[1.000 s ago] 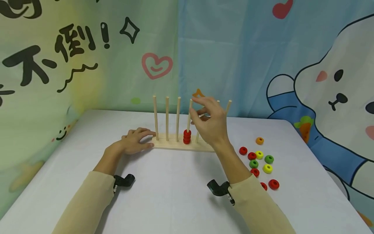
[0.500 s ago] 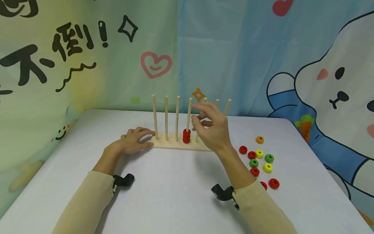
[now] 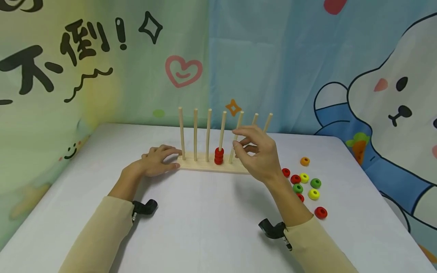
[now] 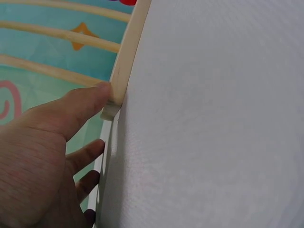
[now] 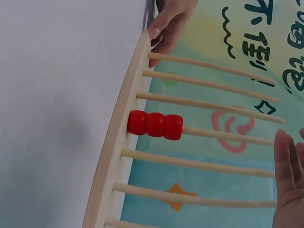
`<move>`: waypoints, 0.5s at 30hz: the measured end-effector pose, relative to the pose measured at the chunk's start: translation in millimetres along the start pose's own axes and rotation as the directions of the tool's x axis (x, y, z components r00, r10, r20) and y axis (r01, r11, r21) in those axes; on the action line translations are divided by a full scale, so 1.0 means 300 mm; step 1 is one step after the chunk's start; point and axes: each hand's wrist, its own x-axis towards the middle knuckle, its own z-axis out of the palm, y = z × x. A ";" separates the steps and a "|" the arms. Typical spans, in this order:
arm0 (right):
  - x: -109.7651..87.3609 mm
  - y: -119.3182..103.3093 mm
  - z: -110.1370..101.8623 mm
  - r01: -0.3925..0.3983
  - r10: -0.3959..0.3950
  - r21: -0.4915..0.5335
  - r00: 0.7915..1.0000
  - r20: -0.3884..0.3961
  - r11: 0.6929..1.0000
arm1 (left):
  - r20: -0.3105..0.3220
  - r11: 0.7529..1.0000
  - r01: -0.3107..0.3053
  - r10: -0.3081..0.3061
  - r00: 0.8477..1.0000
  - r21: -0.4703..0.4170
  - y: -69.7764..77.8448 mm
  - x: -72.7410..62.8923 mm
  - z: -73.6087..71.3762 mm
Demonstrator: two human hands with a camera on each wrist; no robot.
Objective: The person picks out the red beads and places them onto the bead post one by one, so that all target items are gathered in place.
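A cartoon-printed backdrop (image 3: pixel 266 68) hangs behind the white worktop (image 3: pixel 205 227), which carries a wooden rack (image 3: pixel 201 165) with seven upright pegs (image 3: pixel 195 132). At the rack's left end the left grip (image 3: pixel 155 162) is spread, its thumb touching the base; in front of the rack's right half hovers the right grip (image 3: pixel 262 153), thumb and forefinger apart. Three red beads (image 3: pixel 219 156) sit stacked on the fourth peg from the left; loose coloured beads (image 3: pixel 313 194) lie right of the rack.

Between the two sleeves (image 3: pixel 102 231), the counter (image 3: pixel 205 220) gives a wide way toward the board (image 3: pixel 201 165). Above it, upright sticks (image 3: pixel 208 134) leave only narrow gaps; the right hand (image 3: pixel 257 151) stands before the right-side ones.
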 end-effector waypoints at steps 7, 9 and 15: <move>-0.030 -0.001 -0.044 0.000 0.004 -0.044 0.996 0.084 0.999 | 0.000 1.000 0.006 -0.006 1.000 0.004 0.006 0.003 -0.006; -0.042 0.002 -0.055 -0.001 0.006 -0.056 0.994 0.105 0.998 | 0.003 1.000 0.009 -0.009 1.000 0.010 0.006 0.002 -0.005; -0.078 0.013 -0.097 -0.035 0.044 -0.056 0.983 0.177 0.998 | 0.003 1.000 0.015 -0.015 1.000 0.013 -0.004 0.002 0.002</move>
